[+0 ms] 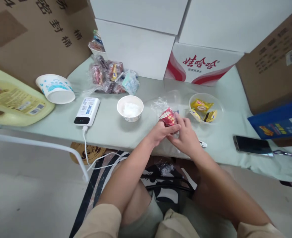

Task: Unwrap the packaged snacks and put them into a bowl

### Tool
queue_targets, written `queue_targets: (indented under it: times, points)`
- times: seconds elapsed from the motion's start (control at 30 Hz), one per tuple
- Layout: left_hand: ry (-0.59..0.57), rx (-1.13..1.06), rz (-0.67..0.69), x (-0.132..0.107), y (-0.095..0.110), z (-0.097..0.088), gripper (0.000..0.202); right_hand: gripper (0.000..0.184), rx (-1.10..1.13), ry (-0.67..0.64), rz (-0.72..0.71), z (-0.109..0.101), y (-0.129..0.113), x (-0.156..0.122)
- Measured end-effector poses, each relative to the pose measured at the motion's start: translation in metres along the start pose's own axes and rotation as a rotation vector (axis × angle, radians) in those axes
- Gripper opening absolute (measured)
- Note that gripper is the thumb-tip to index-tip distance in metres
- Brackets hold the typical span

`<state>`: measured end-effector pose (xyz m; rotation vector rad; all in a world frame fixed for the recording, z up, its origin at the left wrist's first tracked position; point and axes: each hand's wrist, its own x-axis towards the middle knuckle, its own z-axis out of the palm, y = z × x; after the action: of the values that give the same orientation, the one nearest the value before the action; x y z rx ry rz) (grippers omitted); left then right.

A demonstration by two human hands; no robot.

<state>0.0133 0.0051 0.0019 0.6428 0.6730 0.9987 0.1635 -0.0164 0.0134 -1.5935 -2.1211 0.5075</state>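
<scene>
Both hands meet over the table's front edge around a small red wrapped snack packet [168,117]. My left hand [160,132] is closed on the packet from the left. From the right, my right hand [184,134] grips its other side, fingers bent against it. Clear crinkled plastic [160,105] lies just behind the packet. Left of the hands stands a paper bowl [130,107] with something white inside. On the right, a clear round plastic bowl [220,107] holds several yellow packets [202,105]. A white pen-like item [203,144] is partly hidden by my right wrist.
Bagged snacks [111,76] lie at the back, near white boxes [136,46]. A power bank [87,110] with a cable, a tipped paper bowl [56,88] and a yellow jug [14,99] are on the left. A phone [252,145] and a blue box [280,119] are right.
</scene>
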Motion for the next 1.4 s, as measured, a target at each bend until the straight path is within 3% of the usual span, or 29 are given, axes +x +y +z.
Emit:
queue_targets:
  times: [0.13,0.23,0.33,0.4,0.5,0.57,0.63,0.7,0.8,0.97,1.07,1.2,1.23,1.3,1.4]
  points:
    - [0.099,-0.065,-0.001,0.008,-0.010,0.006,0.055,0.085,-0.170,-0.122,0.102,-0.004,-0.006,-0.007]
    - [0.111,-0.058,-0.034,0.013,-0.011,0.008,0.048,0.085,-0.205,-0.163,0.108,-0.011,-0.009,-0.011]
    - [0.169,-0.061,-0.043,0.016,-0.010,0.007,0.034,0.085,-0.087,-0.147,0.079,-0.015,0.000,-0.017]
    - [0.212,-0.105,-0.057,0.018,-0.006,0.004,0.025,0.074,0.128,-0.096,0.028,-0.016,0.015,-0.022]
    - [0.129,-0.217,-0.133,0.016,0.005,-0.005,0.029,0.052,0.447,0.052,-0.025,-0.016,0.046,-0.030]
    - [0.025,-0.284,-0.176,0.013,0.013,-0.012,0.035,0.048,0.423,0.156,-0.084,-0.014,0.062,-0.033]
    - [-0.042,-0.322,-0.200,0.010,0.017,-0.017,0.038,0.050,0.260,0.212,-0.227,-0.008,0.068,-0.035]
    - [-0.085,-0.324,-0.231,0.009,0.016,-0.018,0.036,0.048,0.125,0.234,-0.392,-0.001,0.064,-0.035]
    - [-0.096,-0.278,-0.260,0.008,0.008,-0.013,0.032,0.027,0.077,0.247,-0.511,0.005,0.046,-0.029]
    - [0.046,0.033,-0.231,0.006,-0.001,-0.005,0.019,0.013,0.237,0.142,-0.584,-0.004,0.029,-0.017]
    - [0.058,0.113,-0.173,0.006,-0.003,-0.002,0.032,0.013,0.269,0.176,-0.480,-0.009,0.027,-0.018]
    - [-0.059,0.112,-0.142,0.007,-0.005,0.002,0.049,0.007,0.312,0.318,-0.196,-0.004,0.025,-0.017]
    - [-0.090,0.122,-0.123,0.007,-0.006,0.002,0.051,0.014,0.346,0.348,-0.126,-0.001,0.025,-0.016]
    - [-0.138,0.128,-0.083,0.006,-0.008,0.002,0.051,0.044,0.451,0.395,-0.001,0.003,0.026,-0.011]
    - [-0.226,0.046,-0.103,0.005,-0.009,-0.001,0.053,0.081,0.640,0.383,0.158,0.006,0.028,-0.003]
